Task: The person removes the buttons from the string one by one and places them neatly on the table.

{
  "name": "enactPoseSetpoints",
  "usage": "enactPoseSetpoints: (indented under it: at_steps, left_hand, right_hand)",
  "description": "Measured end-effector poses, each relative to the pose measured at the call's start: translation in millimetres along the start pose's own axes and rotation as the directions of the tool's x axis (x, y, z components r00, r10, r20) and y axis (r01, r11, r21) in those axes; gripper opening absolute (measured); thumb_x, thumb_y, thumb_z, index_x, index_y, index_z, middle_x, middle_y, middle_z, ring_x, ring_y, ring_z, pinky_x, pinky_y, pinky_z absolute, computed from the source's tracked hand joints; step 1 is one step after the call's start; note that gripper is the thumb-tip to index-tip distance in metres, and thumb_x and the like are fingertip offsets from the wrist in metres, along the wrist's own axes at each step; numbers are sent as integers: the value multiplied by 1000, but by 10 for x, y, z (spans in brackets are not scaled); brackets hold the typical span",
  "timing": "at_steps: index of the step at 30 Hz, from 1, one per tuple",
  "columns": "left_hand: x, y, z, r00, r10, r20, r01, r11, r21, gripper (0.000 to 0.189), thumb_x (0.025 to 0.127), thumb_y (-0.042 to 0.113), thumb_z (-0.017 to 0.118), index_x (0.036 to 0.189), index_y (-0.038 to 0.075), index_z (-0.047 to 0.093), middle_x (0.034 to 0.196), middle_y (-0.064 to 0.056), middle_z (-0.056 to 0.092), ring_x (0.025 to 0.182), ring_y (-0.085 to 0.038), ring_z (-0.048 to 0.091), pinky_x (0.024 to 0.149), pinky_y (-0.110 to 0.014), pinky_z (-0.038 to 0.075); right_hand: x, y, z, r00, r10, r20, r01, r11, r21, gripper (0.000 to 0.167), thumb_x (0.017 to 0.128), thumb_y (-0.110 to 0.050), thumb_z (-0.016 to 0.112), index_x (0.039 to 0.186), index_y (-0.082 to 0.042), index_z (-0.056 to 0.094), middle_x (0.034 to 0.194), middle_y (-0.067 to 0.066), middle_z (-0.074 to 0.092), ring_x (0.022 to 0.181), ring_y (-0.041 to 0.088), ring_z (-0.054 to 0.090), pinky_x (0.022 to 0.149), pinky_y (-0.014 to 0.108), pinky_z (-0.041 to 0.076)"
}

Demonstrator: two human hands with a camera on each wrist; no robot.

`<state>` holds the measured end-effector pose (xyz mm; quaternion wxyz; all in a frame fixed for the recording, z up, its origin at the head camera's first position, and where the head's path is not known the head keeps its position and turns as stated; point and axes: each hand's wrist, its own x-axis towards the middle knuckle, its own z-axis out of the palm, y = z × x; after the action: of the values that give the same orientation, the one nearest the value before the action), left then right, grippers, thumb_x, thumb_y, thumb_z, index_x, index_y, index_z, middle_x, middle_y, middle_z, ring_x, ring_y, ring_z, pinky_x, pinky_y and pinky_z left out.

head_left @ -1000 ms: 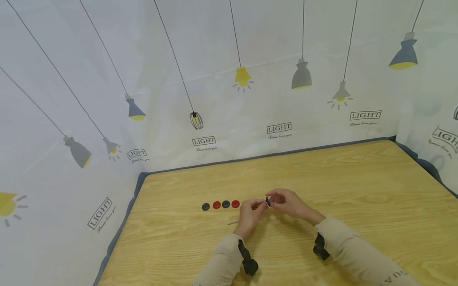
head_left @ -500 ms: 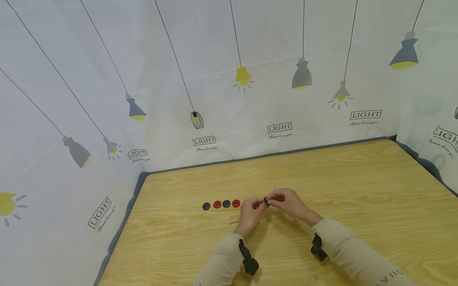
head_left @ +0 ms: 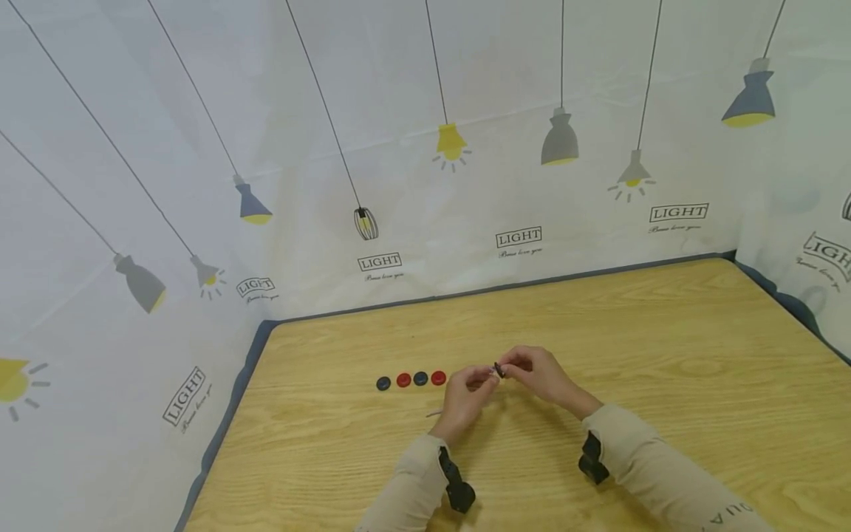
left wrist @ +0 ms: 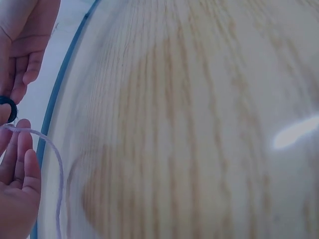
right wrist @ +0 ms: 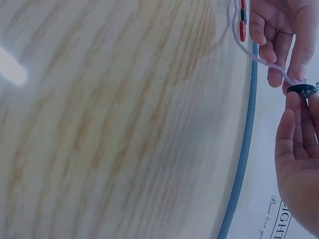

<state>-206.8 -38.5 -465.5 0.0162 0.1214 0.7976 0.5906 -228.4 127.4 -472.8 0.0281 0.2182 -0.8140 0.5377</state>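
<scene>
My right hand [head_left: 541, 378] pinches a small dark button [head_left: 499, 370] on edge between thumb and fingertips, above the table. Right against it, my left hand [head_left: 463, 399] pinches a pale, thin string [left wrist: 61, 184], its fingertips at the button's face. The string runs from the left fingertips and hangs down in a loose curve in both wrist views. In the right wrist view the dark button [right wrist: 301, 88] appears nearly edge-on, with the string meeting it from the left-hand side. The button's holes are hidden.
On the wooden table [head_left: 319, 458], left of my hands, several round buttons lie in a row, alternating dark [head_left: 383, 383] and red [head_left: 403, 380]. A short bit of string [head_left: 434, 413] shows beside the left wrist. A printed curtain [head_left: 439, 199] stands behind the table.
The dark button in my right fingertips has turned and shifted slightly between the frames, and the right hand has risen a little. The row of buttons has stayed put.
</scene>
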Motion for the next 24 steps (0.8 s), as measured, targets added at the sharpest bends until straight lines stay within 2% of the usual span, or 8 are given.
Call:
enactPoseSetpoints:
  at_steps: [1,4,8,10,15,24]
  left_hand:
    - [1,0,-2,1000,-3,11,3,1000,-6,24,83,8,60,104,-5,60,93,-15,63,82,-22,58,71,-24,46]
    - [60,-146,27,999,-12,30,13,1000,-9,33,82,15,63,111,1,57,95,-9,62,85,-18,57,74,-26,46]
    - [119,-286,74,1000,-13,18,13,1000,3,32,80,20,66,108,6,59,94,-2,61,82,-11,56,73,-24,46]
    - [122,-292,80,1000,1,9,-1,1000,5,29,80,18,66,104,4,60,93,-3,61,79,-11,56,71,-24,46]
    - [116,-302,54,1000,-21,11,20,999,28,28,80,16,66,104,3,62,90,-1,61,76,-9,55,69,-22,46]
    - [90,-299,-30,998,-6,63,1,997,84,32,80,17,66,106,0,61,89,-3,62,73,-9,55,64,-22,46]
  right_hand:
    - [-1,-3,0,1000,5,3,-5,1000,4,8,85,-3,56,90,2,62,85,11,62,76,19,60,64,24,48]
    - [-10,-59,2,1000,15,11,-15,1000,15,8,85,-1,56,89,3,61,85,13,62,76,21,60,64,25,48]
    - [-5,-47,13,1000,11,12,-11,1000,4,7,85,-2,56,88,4,61,84,12,62,75,19,60,65,25,48]
    - [2,10,15,1000,13,5,-13,1000,-10,7,85,-4,57,88,1,62,84,10,62,74,16,59,64,24,48]
    - [-19,35,-40,1000,14,-8,-14,1000,-26,8,85,-5,57,89,0,62,83,9,61,72,17,58,63,25,48]
    - [-85,78,-213,999,30,-22,-31,998,-46,11,86,-5,57,90,4,61,83,17,60,72,25,58,62,25,47]
